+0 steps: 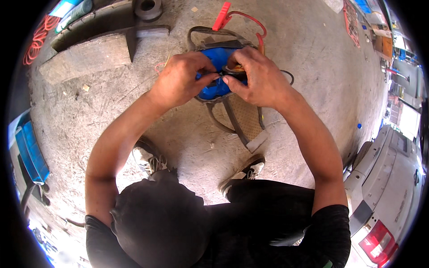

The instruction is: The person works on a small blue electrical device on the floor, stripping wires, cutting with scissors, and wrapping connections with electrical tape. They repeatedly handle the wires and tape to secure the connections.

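Observation:
On the concrete floor before me lies an opened blue bag (215,90) with dark trim and strap loops. My left hand (182,79) is over its left side, thumb and fingers pinched around something too small to make out. Over the right side, my right hand (258,77) is closed on a dark roll with a yellowish core, which looks like a roll of tape (236,70). Both thumb tips nearly meet above the blue fabric. My fingers hide much of the bag's middle. Beyond it rests a red clamp (221,17) on a red cable (258,23).
A tan textured piece (245,117) and a dark strap (235,124) lie nearer me. At the far left are a wooden block (87,57), a dark metal channel and a dark ring (148,9). A light-coloured vehicle (386,178) stands at right, a blue panel (31,154) at left.

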Demonstrator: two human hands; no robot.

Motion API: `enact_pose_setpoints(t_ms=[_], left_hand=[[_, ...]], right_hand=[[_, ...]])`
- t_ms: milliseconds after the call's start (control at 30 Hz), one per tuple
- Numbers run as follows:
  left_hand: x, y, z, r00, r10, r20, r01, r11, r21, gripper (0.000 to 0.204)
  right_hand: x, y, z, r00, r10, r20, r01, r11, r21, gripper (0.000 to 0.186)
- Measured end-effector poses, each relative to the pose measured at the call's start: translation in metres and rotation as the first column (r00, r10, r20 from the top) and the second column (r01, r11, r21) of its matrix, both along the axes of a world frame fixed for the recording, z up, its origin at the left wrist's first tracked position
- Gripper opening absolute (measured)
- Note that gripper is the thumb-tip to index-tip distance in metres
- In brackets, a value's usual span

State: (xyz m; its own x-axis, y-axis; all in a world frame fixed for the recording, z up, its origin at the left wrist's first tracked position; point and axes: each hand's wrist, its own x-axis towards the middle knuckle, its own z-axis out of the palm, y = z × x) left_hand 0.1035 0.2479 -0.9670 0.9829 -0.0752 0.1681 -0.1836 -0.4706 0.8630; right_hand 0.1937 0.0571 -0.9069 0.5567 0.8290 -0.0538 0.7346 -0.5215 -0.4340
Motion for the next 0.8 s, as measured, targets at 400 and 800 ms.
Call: enact_pose_setpoints(t_ms=[400, 800], left_hand=[[-0.012, -0.014, -0.013, 0.982, 0.051, 0.183, -0.045, 0.998, -0.040, 0.013], [-0.006, -0.007, -0.006, 1.000, 0.008, -0.004, -0.008, 0.999, -0.048, 0.011]], right_hand=[[-0.008, 0.002, -0.007, 0.983, 0.002, 0.182, -0.002, 1.000, -0.003, 0.023], [-0.033, -0.135, -0.011, 0.952, 0.305, 0.016, -0.298, 0.913, 0.278, 0.024]])
